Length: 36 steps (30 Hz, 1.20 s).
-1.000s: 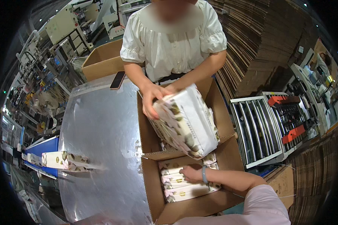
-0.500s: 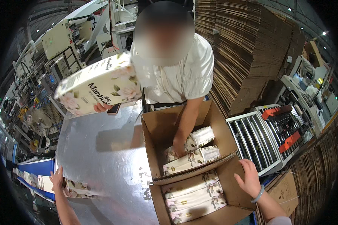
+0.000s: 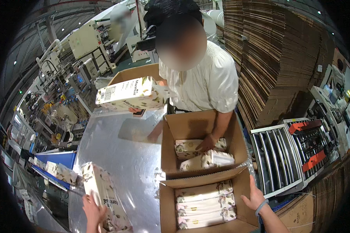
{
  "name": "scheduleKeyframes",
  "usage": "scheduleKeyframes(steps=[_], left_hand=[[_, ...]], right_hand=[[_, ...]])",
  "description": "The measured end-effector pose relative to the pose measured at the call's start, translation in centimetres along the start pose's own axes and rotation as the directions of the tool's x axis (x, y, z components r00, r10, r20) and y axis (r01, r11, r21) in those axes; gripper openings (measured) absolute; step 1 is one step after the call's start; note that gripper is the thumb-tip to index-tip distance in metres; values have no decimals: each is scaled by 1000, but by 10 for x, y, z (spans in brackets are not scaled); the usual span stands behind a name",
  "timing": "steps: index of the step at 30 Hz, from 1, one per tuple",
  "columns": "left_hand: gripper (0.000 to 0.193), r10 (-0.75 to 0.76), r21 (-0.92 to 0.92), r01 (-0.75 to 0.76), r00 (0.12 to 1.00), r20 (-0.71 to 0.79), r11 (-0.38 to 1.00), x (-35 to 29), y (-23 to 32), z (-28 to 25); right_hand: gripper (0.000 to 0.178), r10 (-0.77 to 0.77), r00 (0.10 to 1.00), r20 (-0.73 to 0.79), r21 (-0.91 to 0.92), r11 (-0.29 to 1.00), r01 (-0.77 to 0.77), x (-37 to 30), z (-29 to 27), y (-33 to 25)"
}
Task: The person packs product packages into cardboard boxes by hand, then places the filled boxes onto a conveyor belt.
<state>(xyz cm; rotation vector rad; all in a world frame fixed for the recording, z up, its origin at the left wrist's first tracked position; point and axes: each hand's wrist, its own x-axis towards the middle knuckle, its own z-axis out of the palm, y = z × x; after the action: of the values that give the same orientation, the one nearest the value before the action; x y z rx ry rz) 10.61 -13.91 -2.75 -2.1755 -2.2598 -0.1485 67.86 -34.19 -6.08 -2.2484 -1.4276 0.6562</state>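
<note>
My left hand [image 3: 93, 211] grips the side of a long floral tissue pack [image 3: 105, 194] at the near left of the metal table. This pack points away from me, and its near end shows past my fingers. At the near carton [image 3: 198, 183], my right hand [image 3: 256, 197], with a bluish band at its wrist, grips the right wall, thumb on the inside. Several cream tissue packs [image 3: 206, 209] lie side by side in that carton.
Across the metal table [image 3: 132, 163], a co-worker holds another tissue pack [image 3: 128, 93] and reaches into the far carton [image 3: 190, 128], where packs lie. A blue conveyor [image 3: 58, 158] carries packs at left. A roller conveyor [image 3: 276, 159] and stacked flat cardboard [image 3: 260, 58] stand right.
My left hand has moved right, and a tissue pack has turned lengthwise with it. My right hand has closed on the carton wall. The co-worker's raised pack has moved lower in view.
</note>
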Motion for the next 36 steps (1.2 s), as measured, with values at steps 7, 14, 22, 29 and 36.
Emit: scheduleKeyframes(steps=[7, 14, 22, 29, 36], left_hand=[[97, -135, -140, 136, 991, 14, 981, 38, 28, -11], [63, 743, -273, -795, 604, -288, 541, -88, 197, -153], [69, 921, -544, -764, 167, 352, 347, -146, 279, 3], [73, 894, -708, -587, 64, 444, 394, -116, 285, 83], [58, -17, -73, -2, 966, -257, 997, 152, 23, 5]], right_hand=[[93, -63, 998, 5, 23, 998, 63, -4, 11, 2], [84, -209, 973, -101, 199, 954, 226, -7, 4, 41], [62, 63, 995, -74, 926, 375, 45, 10, 26, 54], [56, 46, 993, -112, 749, 661, 54, -9, 27, 36], [44, -177, 855, -488, 109, 959, 261, -2, -28, -68]])
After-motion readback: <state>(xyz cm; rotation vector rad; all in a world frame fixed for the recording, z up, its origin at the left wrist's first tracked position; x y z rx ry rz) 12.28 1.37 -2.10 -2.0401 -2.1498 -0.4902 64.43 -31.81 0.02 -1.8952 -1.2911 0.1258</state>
